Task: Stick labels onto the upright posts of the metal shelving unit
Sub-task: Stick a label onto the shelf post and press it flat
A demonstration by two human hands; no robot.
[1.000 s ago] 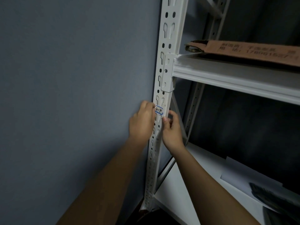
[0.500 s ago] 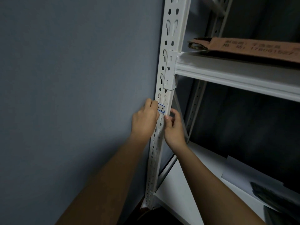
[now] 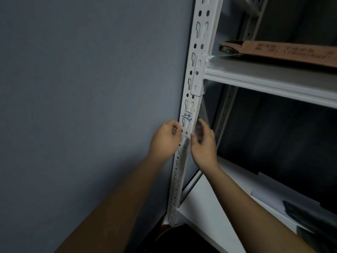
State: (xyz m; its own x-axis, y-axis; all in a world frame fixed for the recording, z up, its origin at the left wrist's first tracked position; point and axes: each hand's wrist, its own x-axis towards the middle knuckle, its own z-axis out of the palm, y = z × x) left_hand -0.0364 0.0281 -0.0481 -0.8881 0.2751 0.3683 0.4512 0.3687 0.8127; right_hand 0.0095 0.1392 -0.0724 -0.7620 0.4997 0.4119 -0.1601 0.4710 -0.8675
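Both hands hold nothing: the left hand (image 3: 165,139) hangs loosely curled left of the white post (image 3: 196,70), the right hand (image 3: 203,143) spread open on its right. The label (image 3: 187,115) sits stuck on the post just above them, below the shelf (image 3: 269,79).

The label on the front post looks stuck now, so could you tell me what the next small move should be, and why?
Probably draw both hands away and fetch the next label. The label sits flat on the post, and neither the left hand nor the right hand touches it or visibly holds anything.
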